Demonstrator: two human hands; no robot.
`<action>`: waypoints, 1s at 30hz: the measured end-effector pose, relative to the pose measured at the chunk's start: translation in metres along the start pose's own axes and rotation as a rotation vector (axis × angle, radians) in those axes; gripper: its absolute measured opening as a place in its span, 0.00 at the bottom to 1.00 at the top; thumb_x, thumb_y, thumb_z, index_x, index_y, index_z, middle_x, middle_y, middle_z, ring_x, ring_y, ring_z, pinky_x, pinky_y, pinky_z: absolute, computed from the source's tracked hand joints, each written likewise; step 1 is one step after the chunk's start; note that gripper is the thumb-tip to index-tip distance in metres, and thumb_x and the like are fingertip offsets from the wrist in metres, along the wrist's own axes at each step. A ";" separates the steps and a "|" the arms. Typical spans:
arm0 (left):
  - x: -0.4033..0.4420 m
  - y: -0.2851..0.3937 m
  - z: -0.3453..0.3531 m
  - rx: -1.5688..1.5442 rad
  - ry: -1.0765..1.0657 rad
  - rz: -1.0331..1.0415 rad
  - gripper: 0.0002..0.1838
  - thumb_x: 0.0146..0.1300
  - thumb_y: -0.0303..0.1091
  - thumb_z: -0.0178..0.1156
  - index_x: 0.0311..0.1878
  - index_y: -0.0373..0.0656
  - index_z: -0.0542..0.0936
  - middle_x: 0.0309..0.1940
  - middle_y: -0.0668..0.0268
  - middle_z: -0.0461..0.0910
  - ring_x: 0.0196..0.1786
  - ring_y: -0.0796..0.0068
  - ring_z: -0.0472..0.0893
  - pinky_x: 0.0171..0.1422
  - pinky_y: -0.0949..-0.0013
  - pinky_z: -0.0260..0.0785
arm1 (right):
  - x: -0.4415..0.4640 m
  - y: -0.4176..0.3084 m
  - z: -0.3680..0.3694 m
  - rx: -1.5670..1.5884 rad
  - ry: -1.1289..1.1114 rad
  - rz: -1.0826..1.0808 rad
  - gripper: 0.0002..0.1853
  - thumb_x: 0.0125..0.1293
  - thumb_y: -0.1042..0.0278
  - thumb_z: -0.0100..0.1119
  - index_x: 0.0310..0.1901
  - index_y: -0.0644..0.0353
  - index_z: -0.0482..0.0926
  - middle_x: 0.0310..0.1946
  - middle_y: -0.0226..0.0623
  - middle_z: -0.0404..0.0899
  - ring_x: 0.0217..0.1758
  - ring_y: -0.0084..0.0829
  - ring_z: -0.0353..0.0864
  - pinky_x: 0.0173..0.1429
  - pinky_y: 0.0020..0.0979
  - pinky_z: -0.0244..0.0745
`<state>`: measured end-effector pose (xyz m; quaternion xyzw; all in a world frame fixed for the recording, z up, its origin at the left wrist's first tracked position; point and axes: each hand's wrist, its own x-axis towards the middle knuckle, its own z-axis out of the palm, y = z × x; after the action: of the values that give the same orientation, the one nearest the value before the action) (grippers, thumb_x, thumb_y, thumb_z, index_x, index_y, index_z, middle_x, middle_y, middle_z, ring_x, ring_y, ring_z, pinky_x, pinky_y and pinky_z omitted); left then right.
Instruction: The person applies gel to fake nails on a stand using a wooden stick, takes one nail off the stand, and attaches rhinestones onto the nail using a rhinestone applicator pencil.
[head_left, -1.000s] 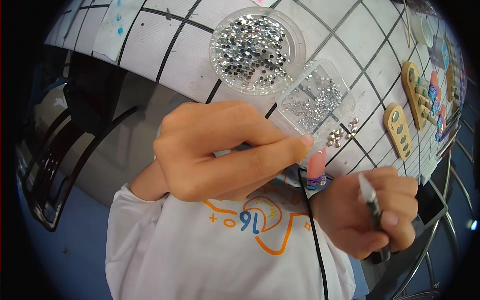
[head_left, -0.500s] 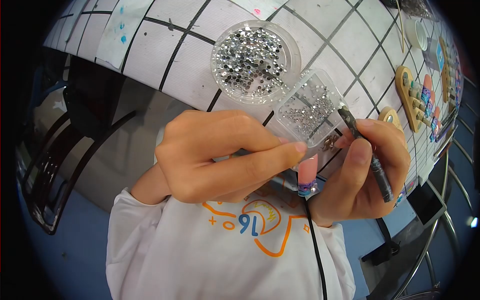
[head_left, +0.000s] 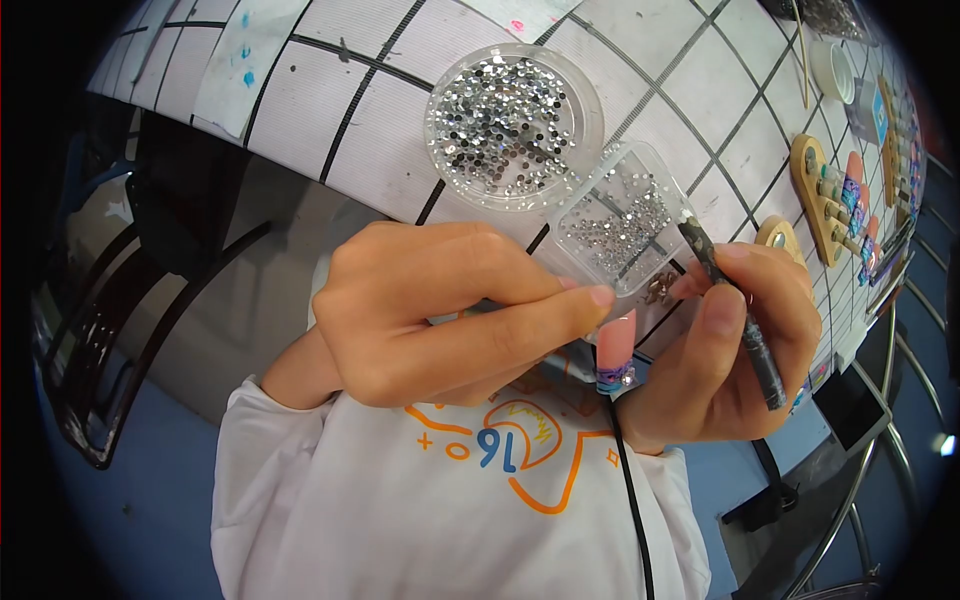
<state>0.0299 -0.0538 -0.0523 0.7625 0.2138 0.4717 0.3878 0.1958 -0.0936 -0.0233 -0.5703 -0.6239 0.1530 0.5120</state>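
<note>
My left hand [head_left: 450,310] is closed in a pinch, thumb and index finger together; what it holds, if anything, is hidden. Just beneath its fingertips shows a pink false nail [head_left: 616,345] with purple-blue decoration and shiny stones at its lower end. In my right hand [head_left: 740,340] is a dark marbled pen-like tool [head_left: 745,315], pointing up-left, its pale tip at the edge of a clear plastic box [head_left: 575,232]. Small rhinestones [head_left: 630,220] lie in that box. Beside it, a round clear dish [head_left: 590,100] holds many larger silver rhinestones [head_left: 500,120].
A white tablecloth [head_left: 660,50] with black grid lines covers the table. Wooden stands [head_left: 825,215] with decorated nails are on the right, near a white cup [head_left: 832,70]. A black cable [head_left: 632,490] hangs over my shirt. A dark chair [head_left: 100,420] stands at left.
My right hand and the pen-like tool have shifted down very slightly. The left hand's pinch looks the same.
</note>
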 end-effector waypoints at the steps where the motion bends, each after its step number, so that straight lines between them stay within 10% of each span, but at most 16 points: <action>1: 0.000 0.000 0.000 -0.001 -0.001 -0.002 0.17 0.29 0.15 0.61 0.31 0.32 0.79 0.22 0.64 0.74 0.22 0.74 0.75 0.21 0.79 0.68 | 0.000 0.001 -0.001 0.001 0.000 0.000 0.09 0.45 0.81 0.55 0.31 0.72 0.72 0.24 0.44 0.74 0.21 0.31 0.70 0.26 0.26 0.61; 7: -0.001 -0.001 0.001 0.022 0.011 0.009 0.17 0.28 0.15 0.61 0.30 0.32 0.79 0.23 0.63 0.74 0.22 0.73 0.76 0.21 0.79 0.67 | -0.003 -0.005 0.001 0.160 0.181 -0.162 0.11 0.57 0.62 0.52 0.30 0.62 0.66 0.20 0.34 0.66 0.19 0.25 0.64 0.18 0.22 0.59; 26: -0.002 0.001 0.003 0.041 0.005 -0.010 0.17 0.28 0.14 0.61 0.30 0.32 0.78 0.23 0.62 0.75 0.22 0.75 0.76 0.21 0.80 0.67 | -0.013 -0.010 -0.006 0.232 -0.013 -0.337 0.12 0.58 0.59 0.47 0.25 0.58 0.62 0.18 0.32 0.62 0.22 0.25 0.60 0.16 0.20 0.58; 30: -0.002 0.000 0.004 0.035 0.020 -0.005 0.17 0.28 0.14 0.61 0.30 0.32 0.78 0.23 0.63 0.74 0.22 0.75 0.75 0.21 0.80 0.66 | -0.015 -0.013 -0.008 0.238 -0.005 -0.250 0.03 0.52 0.74 0.51 0.28 0.58 0.67 0.23 0.32 0.68 0.24 0.25 0.64 0.20 0.21 0.63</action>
<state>0.0324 -0.0566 -0.0538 0.7639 0.2278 0.4743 0.3738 0.1919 -0.1139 -0.0171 -0.4231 -0.6688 0.1624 0.5893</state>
